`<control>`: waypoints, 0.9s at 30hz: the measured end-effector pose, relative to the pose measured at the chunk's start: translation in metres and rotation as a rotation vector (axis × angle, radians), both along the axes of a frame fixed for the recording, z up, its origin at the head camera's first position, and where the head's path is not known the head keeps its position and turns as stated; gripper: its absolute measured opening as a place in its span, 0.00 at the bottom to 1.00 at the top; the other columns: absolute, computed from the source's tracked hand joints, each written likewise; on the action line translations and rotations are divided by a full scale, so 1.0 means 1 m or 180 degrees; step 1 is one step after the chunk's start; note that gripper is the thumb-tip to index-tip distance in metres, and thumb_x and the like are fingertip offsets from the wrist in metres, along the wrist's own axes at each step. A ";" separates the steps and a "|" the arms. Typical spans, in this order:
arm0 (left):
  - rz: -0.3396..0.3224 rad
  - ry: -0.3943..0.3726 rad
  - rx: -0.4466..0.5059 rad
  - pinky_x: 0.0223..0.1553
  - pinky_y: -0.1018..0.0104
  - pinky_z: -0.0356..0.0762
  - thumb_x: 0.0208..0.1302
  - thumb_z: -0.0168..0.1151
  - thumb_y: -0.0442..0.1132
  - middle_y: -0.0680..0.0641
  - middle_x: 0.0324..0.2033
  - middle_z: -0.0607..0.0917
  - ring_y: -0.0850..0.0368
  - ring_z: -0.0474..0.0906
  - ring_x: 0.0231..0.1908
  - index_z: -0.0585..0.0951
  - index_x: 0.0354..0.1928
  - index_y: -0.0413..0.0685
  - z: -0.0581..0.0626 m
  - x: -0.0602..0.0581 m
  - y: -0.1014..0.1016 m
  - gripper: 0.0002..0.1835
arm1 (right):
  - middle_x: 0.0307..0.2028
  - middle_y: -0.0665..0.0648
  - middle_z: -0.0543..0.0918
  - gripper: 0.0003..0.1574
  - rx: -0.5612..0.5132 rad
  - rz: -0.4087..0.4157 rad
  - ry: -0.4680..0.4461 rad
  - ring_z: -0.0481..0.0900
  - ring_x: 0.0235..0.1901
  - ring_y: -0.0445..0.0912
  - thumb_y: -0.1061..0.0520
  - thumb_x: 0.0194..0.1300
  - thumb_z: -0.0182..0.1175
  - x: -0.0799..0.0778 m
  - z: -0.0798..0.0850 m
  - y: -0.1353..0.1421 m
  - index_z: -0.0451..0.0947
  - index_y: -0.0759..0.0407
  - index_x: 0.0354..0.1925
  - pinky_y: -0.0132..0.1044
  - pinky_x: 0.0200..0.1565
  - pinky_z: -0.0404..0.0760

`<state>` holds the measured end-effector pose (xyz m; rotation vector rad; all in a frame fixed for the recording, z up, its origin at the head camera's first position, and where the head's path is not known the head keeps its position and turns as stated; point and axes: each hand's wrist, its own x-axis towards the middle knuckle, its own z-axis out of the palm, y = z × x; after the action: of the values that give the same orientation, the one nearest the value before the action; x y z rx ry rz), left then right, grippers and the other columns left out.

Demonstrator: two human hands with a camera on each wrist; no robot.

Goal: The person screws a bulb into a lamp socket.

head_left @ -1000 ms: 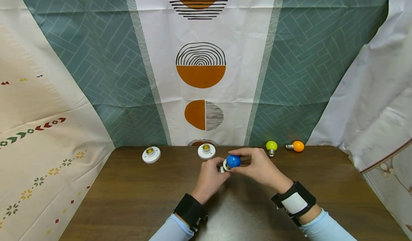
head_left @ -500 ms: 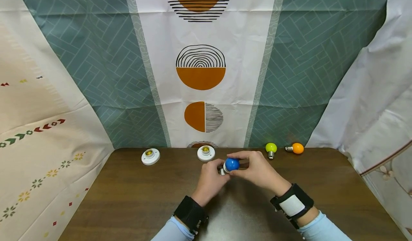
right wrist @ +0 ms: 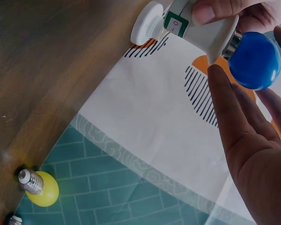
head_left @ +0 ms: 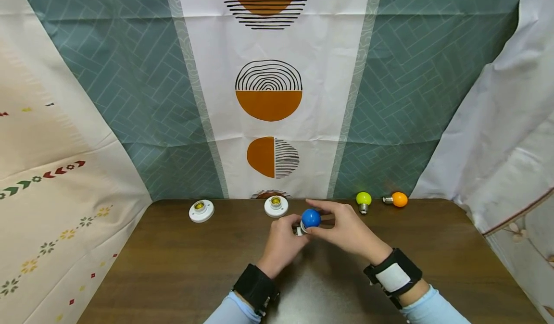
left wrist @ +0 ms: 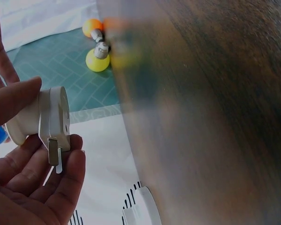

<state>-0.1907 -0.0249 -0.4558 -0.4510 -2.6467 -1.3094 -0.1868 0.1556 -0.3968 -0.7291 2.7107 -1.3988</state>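
Note:
My left hand grips a white plug-in lamp holder between thumb and fingers, its metal prongs showing in the left wrist view. A switch with a green surround sits on its side. In the holder's mouth is a blue round bulb, part of its metal screw base still visible. Around the bulb lies my right hand, fingers long and spread, one fingertip right at the holder's rim. A gap shows between the bulb and the finger at the right edge of the right wrist view.
Two white round lamp sockets stand along the table's back edge, one left and one mid. At back right lie a yellow-green bulb and an orange bulb. A patterned cloth hangs behind the brown table.
The right hand's fingers have shifted around the blue bulb, and the upper finger has come away from it. The left hand keeps the lamp holder in nearly the same place.

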 end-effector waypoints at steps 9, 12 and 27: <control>-0.0049 -0.0048 0.0068 0.36 0.73 0.77 0.48 0.72 0.51 0.59 0.32 0.86 0.66 0.79 0.34 0.83 0.39 0.55 -0.001 0.000 0.002 0.17 | 0.58 0.50 0.77 0.35 -0.0166 0.0150 -0.0134 0.79 0.53 0.48 0.47 0.55 0.67 -0.001 0.000 0.005 0.70 0.46 0.61 0.42 0.49 0.80; -0.0057 -0.0059 0.0089 0.36 0.71 0.78 0.48 0.72 0.50 0.57 0.32 0.86 0.65 0.80 0.34 0.83 0.39 0.53 0.001 0.000 0.002 0.17 | 0.57 0.53 0.77 0.33 -0.0218 0.0180 -0.0256 0.79 0.53 0.48 0.49 0.56 0.66 -0.002 0.000 0.004 0.72 0.48 0.60 0.41 0.48 0.80; 0.0053 -0.0042 0.0015 0.35 0.73 0.77 0.49 0.70 0.48 0.59 0.32 0.85 0.69 0.79 0.33 0.83 0.39 0.57 0.000 -0.003 0.001 0.13 | 0.48 0.60 0.83 0.24 -0.0326 -0.0298 -0.0175 0.84 0.44 0.51 0.60 0.51 0.69 0.017 0.023 -0.014 0.80 0.58 0.49 0.36 0.41 0.82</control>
<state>-0.1940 -0.0241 -0.4558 -0.4201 -2.6514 -1.3181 -0.1702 0.1415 -0.3736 -0.5657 2.6809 -1.5631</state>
